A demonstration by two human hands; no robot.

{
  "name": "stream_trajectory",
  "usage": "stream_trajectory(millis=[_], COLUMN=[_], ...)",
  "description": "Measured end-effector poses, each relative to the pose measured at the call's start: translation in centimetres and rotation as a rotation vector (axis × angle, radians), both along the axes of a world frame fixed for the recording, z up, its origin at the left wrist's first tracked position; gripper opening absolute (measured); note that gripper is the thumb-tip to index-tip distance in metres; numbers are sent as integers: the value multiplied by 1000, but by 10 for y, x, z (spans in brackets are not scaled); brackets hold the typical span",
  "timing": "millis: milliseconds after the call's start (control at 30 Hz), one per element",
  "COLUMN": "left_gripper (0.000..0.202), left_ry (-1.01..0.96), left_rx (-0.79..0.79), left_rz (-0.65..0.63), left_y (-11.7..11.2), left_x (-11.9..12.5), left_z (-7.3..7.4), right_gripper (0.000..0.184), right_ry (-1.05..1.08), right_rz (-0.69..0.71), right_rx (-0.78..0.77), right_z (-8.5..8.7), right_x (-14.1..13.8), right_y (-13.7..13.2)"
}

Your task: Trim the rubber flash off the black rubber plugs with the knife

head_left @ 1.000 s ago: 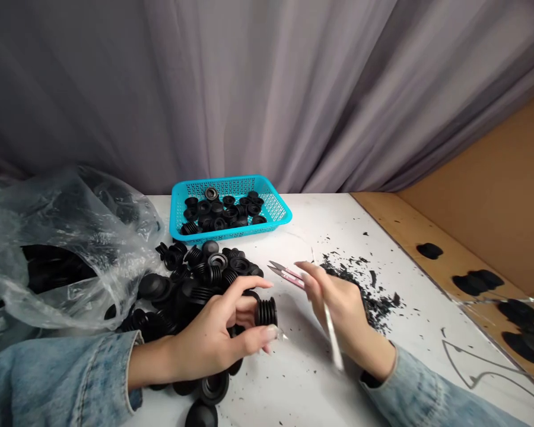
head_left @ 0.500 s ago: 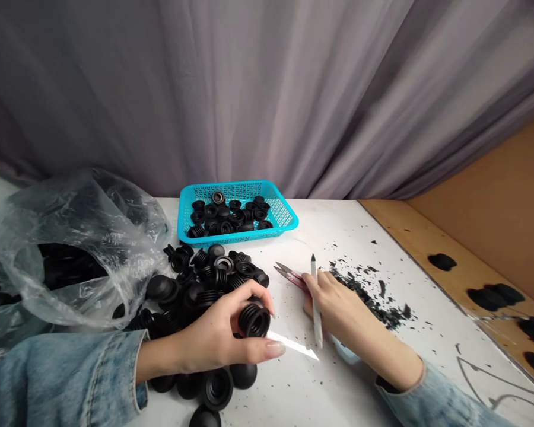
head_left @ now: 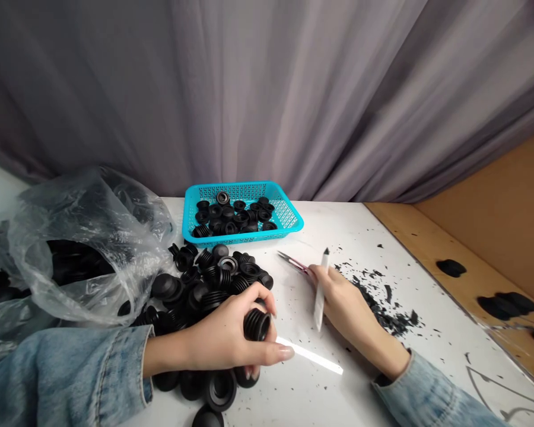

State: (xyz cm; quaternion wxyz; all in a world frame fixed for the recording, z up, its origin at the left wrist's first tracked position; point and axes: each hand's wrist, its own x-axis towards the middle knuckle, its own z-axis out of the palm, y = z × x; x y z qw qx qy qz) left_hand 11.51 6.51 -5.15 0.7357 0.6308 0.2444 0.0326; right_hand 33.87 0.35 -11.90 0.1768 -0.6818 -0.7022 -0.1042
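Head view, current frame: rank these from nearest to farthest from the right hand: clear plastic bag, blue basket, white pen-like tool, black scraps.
From the right hand:
1. White pen-like tool: held in it.
2. Black scraps: just to its right.
3. Blue basket: beyond it, leftward.
4. Clear plastic bag: far left.

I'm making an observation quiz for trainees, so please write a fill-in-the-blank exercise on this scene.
1. The left hand holds a ribbed part that is ____ in colour.
2. The right hand has small snips and a pen-like tool whose shaft is ____ in colour.
3. The strewn scraps lie nearest the person's ____ hand.
4. The curtain hangs ____ the basket, not in front of it.
Missing words: black; white; right; behind.
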Motion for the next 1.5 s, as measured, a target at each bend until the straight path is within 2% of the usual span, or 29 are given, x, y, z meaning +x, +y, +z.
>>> stream_trajectory(millis=[67,133,200,267,333,400,500,600,700,767,833,933,1033,1200,1500], left_gripper=[37,36,36,34,27,18,16,17,12,9,9,8,16,28,31], left_ry=[13,29,41,26,-19,-59,-40,23,63,58,47,68,105,95,112], left_rx=[82,140,151,166,168,150,171,273,349,363,344,312,296,152,-56], left_rz=[21,30,22,22,37,53,38,25,22,19,16,-7,-44,-81,-127], left_y=[1,3,4,4,4,4,4,4,4,4,4,4,5,5,9], left_x=[0,-1,-1,-2,-2,-3,-2,-1,0,1,1,0,-2,-3,-2], left_z=[1,2,2,1,0,-1,-3,-3,-1,1,2,2,-2,-7,-4], right_gripper=[17,22,20,17,19,22,28,39,38,35,30,17,28,41,31], right_ry=[355,807,1229,1534,1685,1742,1810,1872,1848,1749,1538,1109,819,657,565], right_rz=[-19,-52,-19,91,199,261,309,333,277,206,165,186,283,398,407], right_rx=[100,126,54,-58,-157,-225,-328,-407,-420,-371,-237,79,256,277,296], right_z=[5,12,18,22,21,19,15,13,11,8,5,2,1,3,10], right_x=[0,-3,-7,-11,-15,-19,-25,-33,-42,-48,-53,-58,-59,-61,-61], right_y=[-1,-1,-1,-1,-1,-4,-9,-15,-21,-25,-30,-38,-47,-56,-54])
